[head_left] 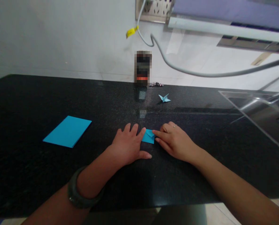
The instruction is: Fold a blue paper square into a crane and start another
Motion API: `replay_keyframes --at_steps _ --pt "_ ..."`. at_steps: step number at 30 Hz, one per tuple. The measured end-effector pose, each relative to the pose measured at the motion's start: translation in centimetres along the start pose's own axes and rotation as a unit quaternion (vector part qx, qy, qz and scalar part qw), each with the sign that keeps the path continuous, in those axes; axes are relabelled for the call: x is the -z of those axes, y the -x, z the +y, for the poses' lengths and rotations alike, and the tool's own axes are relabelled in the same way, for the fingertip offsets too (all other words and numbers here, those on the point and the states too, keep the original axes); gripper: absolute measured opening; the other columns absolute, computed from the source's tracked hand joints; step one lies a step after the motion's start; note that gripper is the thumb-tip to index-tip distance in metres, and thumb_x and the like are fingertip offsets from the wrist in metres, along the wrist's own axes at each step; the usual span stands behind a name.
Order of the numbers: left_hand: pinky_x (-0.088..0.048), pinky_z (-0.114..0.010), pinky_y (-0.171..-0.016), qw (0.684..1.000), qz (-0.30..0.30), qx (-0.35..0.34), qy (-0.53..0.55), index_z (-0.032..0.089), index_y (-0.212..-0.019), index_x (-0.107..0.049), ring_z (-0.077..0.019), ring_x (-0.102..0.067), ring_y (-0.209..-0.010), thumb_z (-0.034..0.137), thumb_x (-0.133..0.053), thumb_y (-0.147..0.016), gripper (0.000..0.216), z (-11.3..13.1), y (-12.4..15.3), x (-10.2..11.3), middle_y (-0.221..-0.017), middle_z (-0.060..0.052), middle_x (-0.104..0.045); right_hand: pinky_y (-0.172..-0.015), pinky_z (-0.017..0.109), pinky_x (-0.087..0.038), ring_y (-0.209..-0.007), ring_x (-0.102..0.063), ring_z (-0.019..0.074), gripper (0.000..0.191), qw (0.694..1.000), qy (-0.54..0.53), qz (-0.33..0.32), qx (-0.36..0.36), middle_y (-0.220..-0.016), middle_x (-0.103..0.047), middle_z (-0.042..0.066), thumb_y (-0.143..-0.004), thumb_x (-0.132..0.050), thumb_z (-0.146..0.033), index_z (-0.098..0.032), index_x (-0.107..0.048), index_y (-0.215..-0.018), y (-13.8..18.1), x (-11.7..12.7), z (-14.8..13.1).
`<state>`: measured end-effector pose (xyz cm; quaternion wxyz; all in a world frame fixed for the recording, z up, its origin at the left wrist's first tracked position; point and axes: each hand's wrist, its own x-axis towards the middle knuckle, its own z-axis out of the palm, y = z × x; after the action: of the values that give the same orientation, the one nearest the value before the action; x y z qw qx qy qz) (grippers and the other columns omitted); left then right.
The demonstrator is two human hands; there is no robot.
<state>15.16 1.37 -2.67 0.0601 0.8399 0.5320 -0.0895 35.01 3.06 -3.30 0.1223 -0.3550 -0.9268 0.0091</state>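
A small folded piece of blue origami paper [148, 138] lies on the black counter between my hands, with a triangular flap on its upper side. My left hand [128, 143] rests flat with fingers spread, its index fingertip pressing the paper's left edge and its thumb stretched out below. My right hand [173, 142] is at the right edge, index finger and thumb closed on the flap's corner and the other fingers curled. A stack of blue paper sheets [67, 132] lies to the left. Beyond the hands sits a folded light-blue paper crane [164, 98].
The dark speckled counter [111, 103] meets a white wall behind. Against the wall stands a blurred-out dark object [142, 68] with a beaded string [156, 84] beside it. A metal sink [258, 106] is at the right. A grey cable [191, 72] hangs across the upper right.
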Motion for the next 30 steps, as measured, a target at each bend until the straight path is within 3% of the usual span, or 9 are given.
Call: replay_keyframes --at_steps 4,7,11,17,21,26,30 --pt "-0.036 -0.054 -0.091 1.0 0.006 -0.001 0.001 0.019 -0.139 -0.029 -0.0405 -0.03 -0.124 0.073 -0.042 -0.068 0.09 0.0 0.0 -0.1 -0.141 -0.018 -0.033 -0.066 0.032 -0.035 -0.076 -0.044 0.0196 0.046 0.997 0.04 -0.069 0.013 -0.087 -0.054 0.009 -0.088 -0.041 -0.045 -0.017 -0.053 -0.123 -0.2 -0.4 -0.5" --pt "-0.036 -0.054 -0.091 1.0 0.009 -0.001 0.003 0.019 -0.138 -0.03 -0.0403 -0.031 -0.124 0.072 -0.043 -0.069 0.089 -0.1 0.0 -0.1 -0.14 -0.018 -0.034 -0.067 0.033 -0.032 -0.078 -0.044 0.0213 0.05 0.993 0.08 -0.081 0.022 -0.087 -0.054 0.009 -0.087 -0.039 -0.049 -0.016 -0.052 -0.123 -0.2 -0.5 -0.8" --pt "-0.035 -0.054 -0.09 1.0 0.008 -0.003 0.004 0.019 -0.138 -0.03 -0.0407 -0.03 -0.124 0.073 -0.043 -0.068 0.09 -0.1 0.0 -0.1 -0.141 -0.018 -0.033 -0.066 0.034 -0.029 -0.079 -0.043 0.0218 0.049 0.993 0.099 -0.069 0.019 -0.086 -0.056 0.009 -0.087 -0.041 -0.049 -0.015 -0.056 -0.118 -0.3 -0.6 -1.2" --pt "-0.036 -0.052 -0.091 1.0 0.028 -0.01 0.002 0.014 -0.136 -0.033 -0.0413 -0.033 -0.122 0.072 -0.047 -0.067 0.091 -0.1 0.0 -0.1 -0.137 -0.02 -0.037 -0.063 0.032 -0.027 -0.075 -0.042 0.0202 0.04 0.996 0.071 -0.04 -0.032 -0.076 -0.056 0.007 -0.086 -0.042 -0.05 -0.019 -0.068 -0.088 -0.9 -1.0 -0.5" --pt "-0.035 -0.048 -0.093 0.996 0.072 -0.051 -0.002 0.009 -0.125 -0.048 -0.0373 -0.038 -0.119 0.071 -0.051 -0.064 0.086 0.0 -0.1 0.1 -0.127 -0.02 -0.048 -0.062 0.032 -0.029 -0.075 -0.043 0.0204 0.024 0.994 0.088 -0.019 -0.068 -0.077 -0.058 0.007 -0.087 -0.048 -0.034 -0.022 -0.069 -0.093 -1.3 -1.2 1.1" --pt "-0.034 -0.046 -0.094 0.99 0.1 -0.096 -0.012 0.008 -0.111 -0.057 -0.0342 -0.042 -0.113 0.071 -0.049 -0.066 0.078 0.5 -0.1 0.2 -0.112 -0.018 -0.056 -0.066 0.033 -0.034 -0.073 -0.045 0.0207 0.025 0.992 0.093 0.014 -0.087 -0.076 -0.06 0.009 -0.088 -0.046 -0.026 -0.019 -0.07 -0.091 -1.4 -1.4 2.4" --pt "-0.036 -0.045 -0.091 0.99 0.105 -0.089 -0.019 0.008 -0.107 -0.058 -0.0325 -0.046 -0.106 0.071 -0.05 -0.064 0.077 0.7 0.0 0.3 -0.104 -0.017 -0.057 -0.076 0.035 -0.039 -0.082 -0.049 0.0207 0.024 0.999 -0.007 0.025 -0.02 -0.088 -0.062 0.009 -0.085 -0.053 -0.031 -0.017 -0.068 -0.097 -1.3 -0.8 2.5"
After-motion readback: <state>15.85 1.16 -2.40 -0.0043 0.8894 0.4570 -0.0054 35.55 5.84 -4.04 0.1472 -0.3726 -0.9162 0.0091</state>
